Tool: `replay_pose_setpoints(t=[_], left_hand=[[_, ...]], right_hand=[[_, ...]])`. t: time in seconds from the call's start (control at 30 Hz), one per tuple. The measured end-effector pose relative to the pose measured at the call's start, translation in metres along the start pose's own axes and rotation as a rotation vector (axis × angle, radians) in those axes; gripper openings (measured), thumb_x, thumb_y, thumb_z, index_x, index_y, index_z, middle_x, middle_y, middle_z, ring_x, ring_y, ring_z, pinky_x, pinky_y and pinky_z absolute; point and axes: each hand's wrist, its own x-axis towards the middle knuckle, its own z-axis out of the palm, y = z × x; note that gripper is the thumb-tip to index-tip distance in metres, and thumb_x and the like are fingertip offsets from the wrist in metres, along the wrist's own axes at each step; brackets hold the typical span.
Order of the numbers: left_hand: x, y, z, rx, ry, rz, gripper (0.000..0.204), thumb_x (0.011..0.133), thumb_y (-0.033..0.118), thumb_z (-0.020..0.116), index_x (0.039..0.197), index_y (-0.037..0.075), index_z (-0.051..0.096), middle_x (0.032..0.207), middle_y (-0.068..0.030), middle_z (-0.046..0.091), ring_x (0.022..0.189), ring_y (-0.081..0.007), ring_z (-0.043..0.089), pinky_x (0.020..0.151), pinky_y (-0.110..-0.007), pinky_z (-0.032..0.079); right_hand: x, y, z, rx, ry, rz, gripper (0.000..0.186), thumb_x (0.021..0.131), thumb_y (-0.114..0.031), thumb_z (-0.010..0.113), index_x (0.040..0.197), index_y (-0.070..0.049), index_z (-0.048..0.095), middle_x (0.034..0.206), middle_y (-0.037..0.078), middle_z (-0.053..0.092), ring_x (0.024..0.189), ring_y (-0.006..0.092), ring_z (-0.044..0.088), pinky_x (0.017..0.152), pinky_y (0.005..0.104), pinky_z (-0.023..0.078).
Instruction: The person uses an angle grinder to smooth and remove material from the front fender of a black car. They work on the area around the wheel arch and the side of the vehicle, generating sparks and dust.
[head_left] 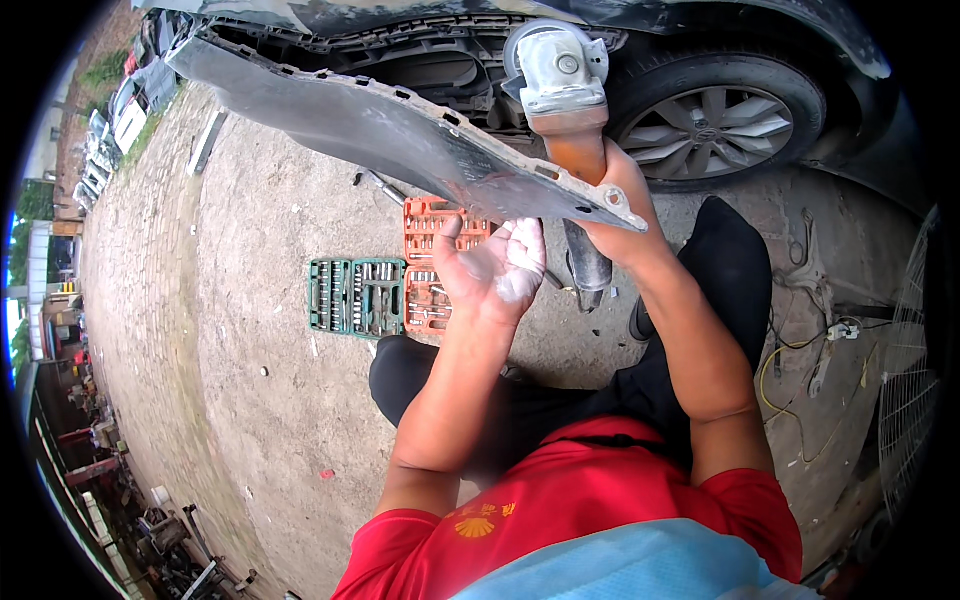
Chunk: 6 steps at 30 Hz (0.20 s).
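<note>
My right hand [634, 240] is closed around the orange body of an angle grinder [566, 90]. The grinder points away from me, with its dusty grey head up by the car and its dark rear end below my wrist. My left hand [497, 268] is palm up with the thumb apart and the fingers bent, white dust on palm and fingers. Its fingertips are at the lower edge of a dark bumper cover [390, 135]; whether they touch it I cannot tell. That cover slants across in front of the car, its slotted, dusty edge passing beside the grinder.
A dark car's wheel [715, 122] stands at the far right. Beneath the bumper cover, a green socket set case [356, 297] and an orange tool case [428, 303] lie open on the concrete. A yellow cable [768, 385] and a wire rack [908, 370] are at right.
</note>
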Motion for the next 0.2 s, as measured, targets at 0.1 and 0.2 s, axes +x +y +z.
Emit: replay_pose_setpoints(t=[0.1, 0.2], left_hand=[[-0.0006, 0.0011, 0.0001, -0.016, 0.011, -0.017, 0.082, 0.084, 0.037, 0.076, 0.148, -0.006, 0.048, 0.138, -0.0199, 0.063, 0.127, -0.0373, 0.065, 0.110, -0.047, 0.058], [0.0001, 0.0052, -0.0043, -0.018, 0.019, -0.029, 0.084, 0.085, 0.038, 0.075, 0.151, -0.005, 0.044, 0.141, -0.0197, 0.061, 0.128, -0.0376, 0.065, 0.110, -0.047, 0.058]], right_hand=[[0.0046, -0.0002, 0.0000, 0.000, -0.025, 0.005, 0.049, 0.091, -0.021, 0.091, 0.125, 0.002, 0.065, 0.114, 0.006, 0.075, 0.103, 0.0100, 0.066, 0.093, 0.0311, 0.056], [0.0081, -0.0040, -0.0017, -0.015, -0.057, -0.018, 0.051, 0.092, -0.024, 0.090, 0.127, 0.003, 0.065, 0.116, 0.007, 0.075, 0.107, 0.0110, 0.068, 0.095, 0.0317, 0.056]])
